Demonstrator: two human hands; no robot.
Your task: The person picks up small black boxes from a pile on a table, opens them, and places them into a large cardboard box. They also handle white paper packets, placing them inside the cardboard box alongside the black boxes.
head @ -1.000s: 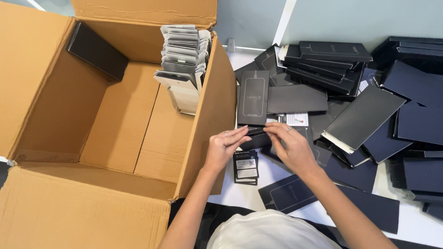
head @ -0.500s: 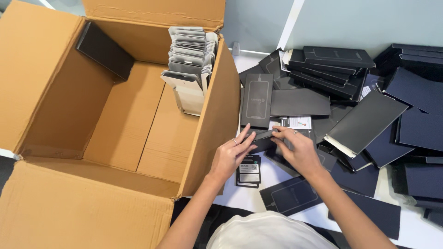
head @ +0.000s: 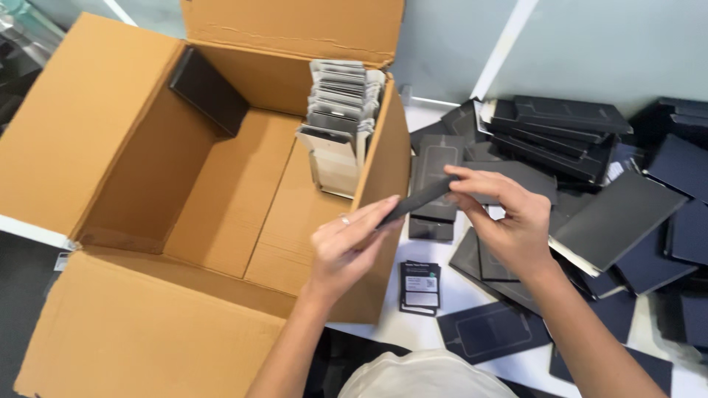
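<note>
Both my hands hold one thin, flat black package [head: 417, 202], seen edge-on, just above the right wall of a large open cardboard box [head: 184, 221]. My left hand [head: 346, 247] grips its lower end, with a ring on one finger. My right hand [head: 505, 221] pinches its upper end. Inside the box, a row of grey-white flat packages [head: 338, 129] stands upright against the right wall, and a single black package [head: 209, 90] leans in the far left corner.
Right of the box, many flat black packages [head: 560, 129] lie piled and scattered on a white table [head: 457, 291]. A small black card with a white label [head: 420, 286] lies near my left wrist. The box flaps [head: 140, 339] spread out toward me and to the left.
Both hands lifted a black package off the table and carried it up and left, to the box's right wall. The view moved closer.
</note>
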